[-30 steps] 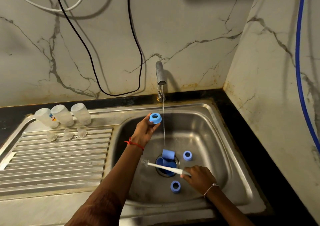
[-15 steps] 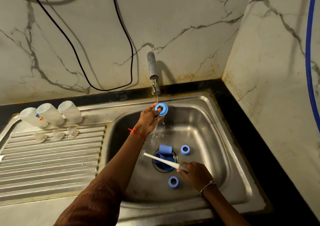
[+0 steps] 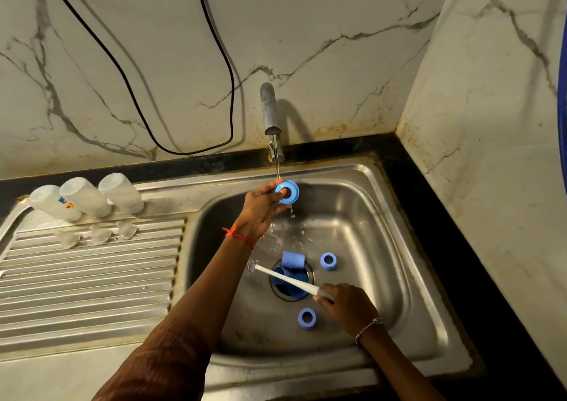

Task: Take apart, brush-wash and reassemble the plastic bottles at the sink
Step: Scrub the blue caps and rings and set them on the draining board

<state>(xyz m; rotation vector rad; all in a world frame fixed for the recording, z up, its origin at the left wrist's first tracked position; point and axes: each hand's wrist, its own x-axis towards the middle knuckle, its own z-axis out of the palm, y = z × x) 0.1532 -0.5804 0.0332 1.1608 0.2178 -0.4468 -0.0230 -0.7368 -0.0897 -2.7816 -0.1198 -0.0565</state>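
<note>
The blue ring [image 3: 287, 192] sits in the stream [image 3: 278, 168] from the tap [image 3: 270, 109]. A second ago it was held clear to the left of the water. Half a second ago it had just entered the stream. Its opening now faces the room more squarely, and water drips off its lower edge.

The left hand [image 3: 260, 210] pinches the ring at the fingertips, so the ring lies just beyond and right of the palm, over the far half of the sink [image 3: 383, 185].

The right hand [image 3: 346, 307] grips the brush [image 3: 288, 280] by its handle end, low over the drain as before, bristles pointing left. Blue caps [image 3: 293, 259] lie in the drain beneath it.

A far ring [image 3: 328, 261] lies right of the drain, and a near ring [image 3: 306, 318] lies just beside the right hand.

Three bottles [image 3: 86, 196] are in a row at the drainboard's far edge, with clear teats [image 3: 101, 235] in front.
</note>
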